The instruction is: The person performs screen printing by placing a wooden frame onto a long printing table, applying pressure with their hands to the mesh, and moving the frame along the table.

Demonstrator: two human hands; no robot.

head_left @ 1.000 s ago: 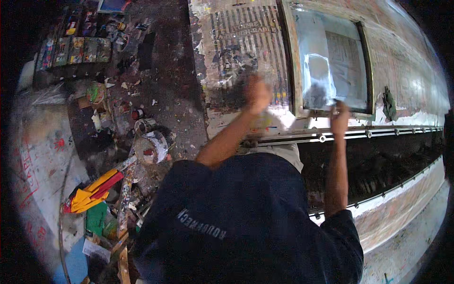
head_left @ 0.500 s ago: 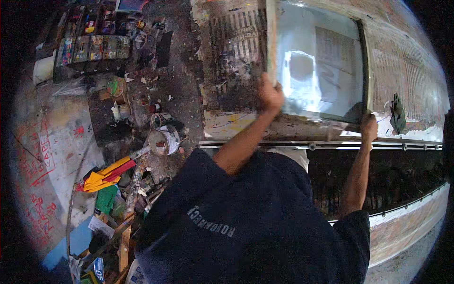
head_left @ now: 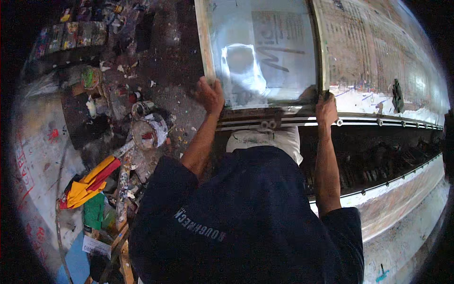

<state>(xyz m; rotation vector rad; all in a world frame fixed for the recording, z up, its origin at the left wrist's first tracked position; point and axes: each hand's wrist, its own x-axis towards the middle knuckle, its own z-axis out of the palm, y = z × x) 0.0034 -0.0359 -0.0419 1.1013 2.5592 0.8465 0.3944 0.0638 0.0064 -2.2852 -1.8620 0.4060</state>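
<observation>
A screen-printing frame with pale blue-grey, shiny mesh lies across the left end of a long worktable, in front of me. Its near left corner is in my left hand, the thumb and fingers on either side of the side bar. My right hand is closed round the near right corner, with the arm stretched forward. Dark marks show through the mesh, and a bright light reflects in it. Under the frame's near edge runs a metal rail with small round stops.
A dark crumpled cloth lies on the stained tabletop at right. Behind me stands a second long table. The floor at left holds a paint-smeared bucket, yellow and red cloth, a green piece and a rack of containers.
The frame has moved left along the table with both my hands on it, and now covers the striped, printed area at the table's left end. My view has shifted too.
</observation>
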